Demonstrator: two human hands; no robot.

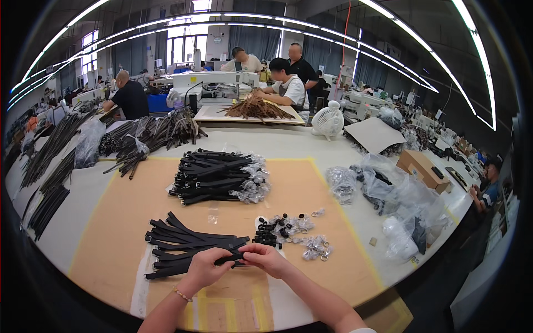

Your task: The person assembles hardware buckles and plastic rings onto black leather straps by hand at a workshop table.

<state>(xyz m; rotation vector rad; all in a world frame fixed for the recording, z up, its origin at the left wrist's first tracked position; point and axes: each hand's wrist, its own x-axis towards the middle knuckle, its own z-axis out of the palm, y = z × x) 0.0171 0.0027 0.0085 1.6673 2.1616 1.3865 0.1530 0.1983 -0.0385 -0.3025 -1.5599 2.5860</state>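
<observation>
Your forearms come in from the lower edge, angled inward, and your hands meet near the middle. Your left hand [208,267], with a beaded bracelet [182,295] at the wrist, has its thumb and fingers brought close together on a black strap [235,257]; your right hand [265,260] reaches in from the other side, fingertips nearly closed on the same strap's end. That strap lies between your fingers, over the right end of a loose fan of black straps [180,244]. These are flat, matte and narrow, with ends that spread unevenly to the left. Just beyond your right fingertips sits a heap of small black loops [265,232], mixed with crinkled clear plastic, and near it lie wrapped metal rings [317,247]. Farther out on the surface [288,143], over a tan sheet [311,194] edged in yellow, is a stack of buckled straps [208,172], shiny plastic bunched at its right ends. Clear bags [405,200] and a cardboard box [421,170] crowd the right side; a white fan [328,121] stands at the far edge, near a brown strip pile [258,108].
</observation>
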